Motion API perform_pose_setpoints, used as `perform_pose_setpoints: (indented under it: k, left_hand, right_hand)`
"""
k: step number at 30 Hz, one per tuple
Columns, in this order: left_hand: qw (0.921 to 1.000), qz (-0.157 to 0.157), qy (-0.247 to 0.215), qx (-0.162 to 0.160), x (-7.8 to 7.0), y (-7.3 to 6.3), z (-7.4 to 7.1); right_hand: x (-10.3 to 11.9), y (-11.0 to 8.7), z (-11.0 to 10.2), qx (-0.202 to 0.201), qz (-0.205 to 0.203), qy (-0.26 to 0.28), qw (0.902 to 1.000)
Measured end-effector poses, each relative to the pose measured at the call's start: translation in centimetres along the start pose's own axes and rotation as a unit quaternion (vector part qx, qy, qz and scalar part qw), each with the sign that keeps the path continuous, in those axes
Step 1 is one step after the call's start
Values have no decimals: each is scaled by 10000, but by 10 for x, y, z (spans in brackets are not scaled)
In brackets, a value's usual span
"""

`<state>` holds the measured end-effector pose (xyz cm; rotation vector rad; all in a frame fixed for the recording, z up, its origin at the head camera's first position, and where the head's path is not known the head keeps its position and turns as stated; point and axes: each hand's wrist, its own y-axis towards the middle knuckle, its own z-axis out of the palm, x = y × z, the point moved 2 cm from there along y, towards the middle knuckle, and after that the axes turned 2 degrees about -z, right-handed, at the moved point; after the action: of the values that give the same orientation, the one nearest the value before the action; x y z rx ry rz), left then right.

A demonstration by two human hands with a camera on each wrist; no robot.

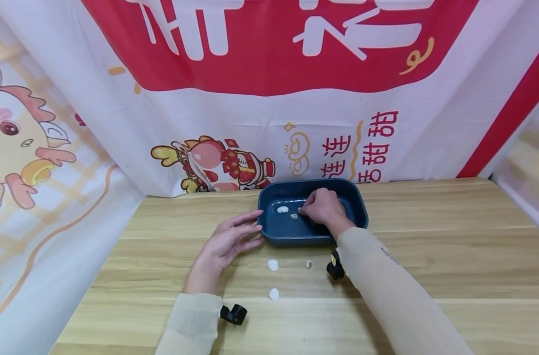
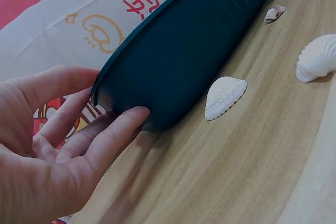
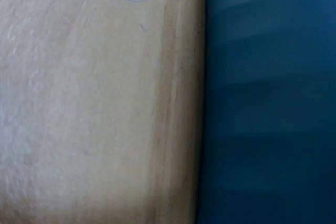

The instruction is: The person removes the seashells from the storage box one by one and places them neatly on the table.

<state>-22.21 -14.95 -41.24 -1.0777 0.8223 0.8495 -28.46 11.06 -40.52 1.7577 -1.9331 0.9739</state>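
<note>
A dark blue rectangular basin stands at the back of the table. My left hand touches its left end, fingers fairly straight, with fingertips at the rim and on the side wall. Inside the basin, my right hand reaches down and pinches a small white seashell, mostly hidden by the fingers. Beside it on the basin floor lie a white seashell and a smaller brownish one. On the table in front are two white seashells and a small grey-brown seashell. The right wrist view shows the basin wall close up.
Behind the basin hangs a printed red and white cloth, its lower edge at the back of the wooden table. Another printed cloth borders the left side. A black camera mount sits at the left wrist.
</note>
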Motion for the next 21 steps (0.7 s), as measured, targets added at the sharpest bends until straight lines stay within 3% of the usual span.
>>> perform_pose_setpoints:
  k: [21]
  left_hand:
    - [10000, -14, 31, -19, -1, 0, 0]
  right_hand:
    - [3, 2, 0, 226, -124, -170, 9995]
